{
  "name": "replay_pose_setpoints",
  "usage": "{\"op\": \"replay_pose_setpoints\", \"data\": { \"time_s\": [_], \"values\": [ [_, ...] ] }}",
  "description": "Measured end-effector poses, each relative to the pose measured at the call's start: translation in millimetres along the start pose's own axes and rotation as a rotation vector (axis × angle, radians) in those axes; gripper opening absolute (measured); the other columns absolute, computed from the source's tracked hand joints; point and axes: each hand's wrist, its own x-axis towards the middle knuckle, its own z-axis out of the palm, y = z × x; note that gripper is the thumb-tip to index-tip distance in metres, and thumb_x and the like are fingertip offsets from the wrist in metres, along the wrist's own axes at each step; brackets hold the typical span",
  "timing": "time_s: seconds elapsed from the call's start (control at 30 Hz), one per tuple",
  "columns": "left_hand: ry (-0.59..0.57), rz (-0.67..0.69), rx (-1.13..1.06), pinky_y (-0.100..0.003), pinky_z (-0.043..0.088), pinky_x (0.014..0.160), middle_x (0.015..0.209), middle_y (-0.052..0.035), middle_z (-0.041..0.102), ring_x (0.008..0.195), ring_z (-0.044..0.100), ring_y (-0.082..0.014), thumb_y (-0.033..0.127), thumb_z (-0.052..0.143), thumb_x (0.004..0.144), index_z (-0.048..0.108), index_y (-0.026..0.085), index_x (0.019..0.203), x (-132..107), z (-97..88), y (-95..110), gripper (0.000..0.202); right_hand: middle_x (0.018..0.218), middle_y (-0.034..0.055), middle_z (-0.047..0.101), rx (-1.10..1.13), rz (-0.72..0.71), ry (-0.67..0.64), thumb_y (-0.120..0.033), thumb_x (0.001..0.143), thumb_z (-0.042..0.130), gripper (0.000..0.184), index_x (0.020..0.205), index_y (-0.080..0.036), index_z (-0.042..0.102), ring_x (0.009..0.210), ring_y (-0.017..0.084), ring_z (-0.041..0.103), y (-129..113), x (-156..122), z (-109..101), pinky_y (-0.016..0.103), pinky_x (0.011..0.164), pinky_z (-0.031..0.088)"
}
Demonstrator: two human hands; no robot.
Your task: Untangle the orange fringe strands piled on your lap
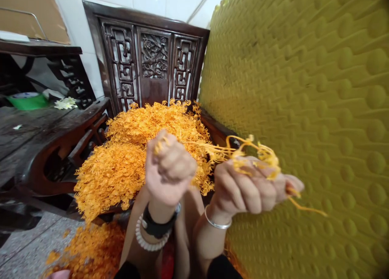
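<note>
My left hand (168,167) is a closed fist gripping thin orange strands (243,151) that stretch to the right. My right hand (249,186) is curled shut around the other end of the same bunch, with loose curly ends spilling over its fingers. Both hands are raised in front of a big heap of orange curly strands (136,149) piled on a dark carved wooden chair (152,56). The left wrist carries a black band and a white bead bracelet; the right wrist has a silver bangle.
A large yellow-green foam sheet with a bumpy pattern (304,109) stands close on the right. More orange strands (88,250) lie on the speckled floor. A dark wooden table (39,129) at left holds a green dish (27,101) and white flowers (65,104).
</note>
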Motion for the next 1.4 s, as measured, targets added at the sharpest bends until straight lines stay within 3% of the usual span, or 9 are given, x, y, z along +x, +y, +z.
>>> {"op": "replay_pose_setpoints", "data": {
  "time_s": [0.1, 0.23, 0.43, 0.57, 0.7, 0.9, 1.17, 1.27, 1.4],
  "values": [
    [0.064, 0.127, -0.128, -0.018, 0.017, 0.028, 0.038, 0.0093, 0.011, 0.028, 0.004, -0.0030, 0.037, 0.042, 0.086, 0.024, 0.017, 0.052, 11.3, -18.2, 21.1, 0.043, 0.026, -0.0098, 0.012, -0.070, -0.362, 0.007, -0.028, 0.074, 0.044, 0.042, 0.041, -0.019, 0.018, 0.023, 0.004, 0.012, -13.6, -3.7, -5.6, 0.021, 0.026, 0.016],
    [0.027, 0.149, -0.075, -0.016, 0.023, 0.029, 0.045, 0.0075, 0.027, 0.029, 0.019, -0.0014, 0.028, 0.045, 0.082, 0.034, 0.018, 0.057, 15.0, -22.1, 37.7, 0.029, 0.028, -0.0076, 0.016, -0.299, -0.218, 0.058, -0.024, 0.070, 0.047, 0.041, 0.040, -0.019, 0.019, 0.024, 0.004, 0.017, -17.8, -2.7, -0.6, 0.023, 0.029, 0.016],
    [-0.034, 0.166, 0.215, -0.017, 0.022, 0.031, 0.058, 0.0028, 0.049, 0.034, 0.034, -0.0024, 0.025, 0.043, 0.083, 0.048, 0.018, 0.072, 2.9, -1.7, 22.6, 0.014, 0.036, -0.0063, 0.017, -0.367, -0.133, 0.023, -0.025, 0.066, 0.052, 0.038, 0.039, -0.020, 0.026, 0.032, 0.005, 0.018, -2.3, -7.4, 7.5, 0.024, 0.034, 0.013],
    [-0.087, -0.014, 0.271, -0.020, 0.019, 0.033, 0.053, 0.0021, 0.039, 0.039, 0.030, -0.0054, 0.032, 0.040, 0.080, 0.042, 0.018, 0.062, -1.1, 2.5, 12.1, 0.023, 0.038, -0.0063, 0.018, -0.431, -0.022, -0.077, -0.027, 0.067, 0.052, 0.037, 0.040, -0.020, 0.028, 0.036, 0.006, 0.021, 3.4, -14.0, 5.1, 0.024, 0.039, 0.018],
    [-0.052, -0.142, 0.419, -0.023, 0.020, 0.036, 0.049, 0.0026, 0.029, 0.041, 0.025, -0.0070, 0.048, 0.036, 0.083, 0.036, 0.017, 0.052, -5.3, 5.3, 6.9, 0.044, 0.037, -0.0059, 0.024, -0.410, -0.021, -0.182, -0.029, 0.068, 0.051, 0.039, 0.038, -0.020, 0.027, 0.037, 0.005, 0.025, 7.0, -12.1, 7.9, 0.023, 0.042, 0.024],
    [-0.012, -0.153, 0.656, -0.023, 0.024, 0.042, 0.051, 0.0031, 0.033, 0.046, 0.029, -0.0076, 0.041, 0.050, 0.082, 0.043, 0.017, 0.057, -5.7, 8.4, 9.1, 0.035, 0.037, -0.0068, 0.025, -0.390, 0.018, -0.246, -0.026, 0.065, 0.051, 0.033, 0.041, -0.021, 0.028, 0.035, 0.005, 0.025, 7.0, -13.0, 6.8, 0.024, 0.040, 0.023],
    [0.056, -0.083, 0.594, -0.019, 0.017, 0.034, 0.056, 0.0040, 0.039, 0.041, 0.029, -0.0056, 0.036, 0.048, 0.085, 0.056, 0.024, 0.090, 1.9, 4.2, 13.9, 0.015, 0.039, -0.0064, 0.022, -0.539, 0.037, -0.201, -0.029, 0.069, 0.049, 0.034, 0.043, -0.021, 0.028, 0.036, 0.006, 0.026, 4.7, -16.5, -3.1, 0.024, 0.040, 0.021],
    [0.049, -0.081, 0.595, -0.020, 0.018, 0.035, 0.055, 0.0026, 0.039, 0.042, 0.030, -0.0063, 0.038, 0.045, 0.085, 0.055, 0.020, 0.077, 1.1, 0.3, 15.0, 0.022, 0.038, -0.0059, 0.023, -0.574, 0.061, -0.175, -0.035, 0.071, 0.050, 0.038, 0.042, -0.022, 0.029, 0.036, 0.006, 0.025, 3.3, -15.5, -3.4, 0.024, 0.039, 0.023],
    [-0.068, -0.194, 0.595, -0.022, 0.024, 0.039, 0.057, 0.0005, 0.039, 0.046, 0.032, -0.0076, 0.053, 0.034, 0.085, 0.047, 0.017, 0.061, -6.1, 0.3, 18.2, 0.045, 0.035, -0.0054, 0.023, -0.650, 0.138, -0.087, -0.051, 0.068, 0.052, 0.048, 0.037, -0.023, 0.029, 0.036, 0.007, 0.023, 4.9, -16.5, -3.7, 0.025, 0.039, 0.026]
  ]
}}
